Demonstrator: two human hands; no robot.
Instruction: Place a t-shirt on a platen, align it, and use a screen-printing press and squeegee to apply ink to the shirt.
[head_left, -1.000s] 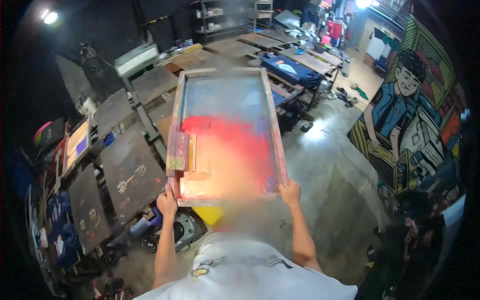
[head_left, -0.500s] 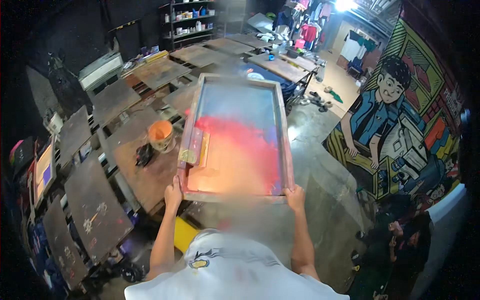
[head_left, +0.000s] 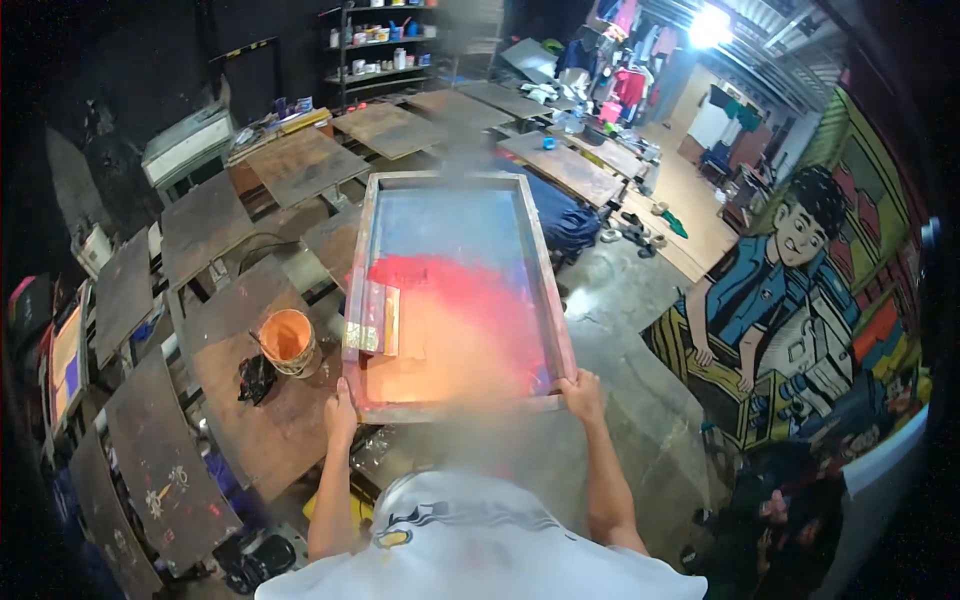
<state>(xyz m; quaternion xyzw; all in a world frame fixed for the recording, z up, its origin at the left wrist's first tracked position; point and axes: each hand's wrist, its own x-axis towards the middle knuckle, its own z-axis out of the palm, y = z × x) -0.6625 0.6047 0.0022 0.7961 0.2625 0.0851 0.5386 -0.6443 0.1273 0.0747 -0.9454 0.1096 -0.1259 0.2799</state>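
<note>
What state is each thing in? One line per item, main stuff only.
Left hand: closed on the frame's near left corner
Right hand: closed on the frame's near right corner
Framed screen: held up, smeared red and orange
Squeegee-like block: resting at the frame's left side
Bucket: upright, open, orange inside
Black bundle: crumpled
Ceiling light: on
Red garment: hanging

Worn, matt wooden frame (head_left: 546, 285); plastic-looking bucket (head_left: 287, 337); smooth, faintly glossy floor (head_left: 620, 340)
</note>
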